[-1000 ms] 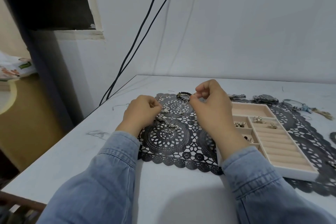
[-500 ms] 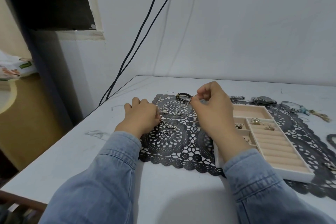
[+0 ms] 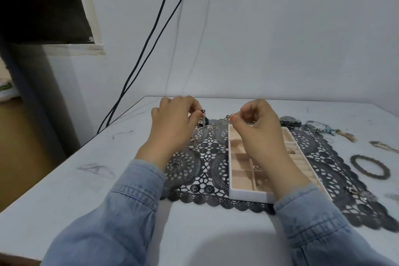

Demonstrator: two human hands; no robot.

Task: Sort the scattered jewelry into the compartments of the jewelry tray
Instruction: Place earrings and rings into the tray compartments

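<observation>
Over the far end of the black lace placemat (image 3: 200, 170), your left hand (image 3: 174, 123) pinches a dark beaded piece with silver chain (image 3: 203, 117) hanging from it, lifted, I judge, to free it from the silver tangle (image 3: 197, 138) below. Your right hand (image 3: 257, 129) pinches a small silver piece (image 3: 227, 117) at the far corner of the white-rimmed, beige-lined jewelry tray (image 3: 248, 196), likely ready to drop it in. A silver ring (image 3: 175, 165) lies loose on the mat; a grey wristwatch (image 3: 290, 122) and dark scalloped bangle (image 3: 370, 169) wait on the scuffed white table (image 3: 64, 179). Black cables (image 3: 151, 49) run down the pale wall (image 3: 280, 39).
</observation>
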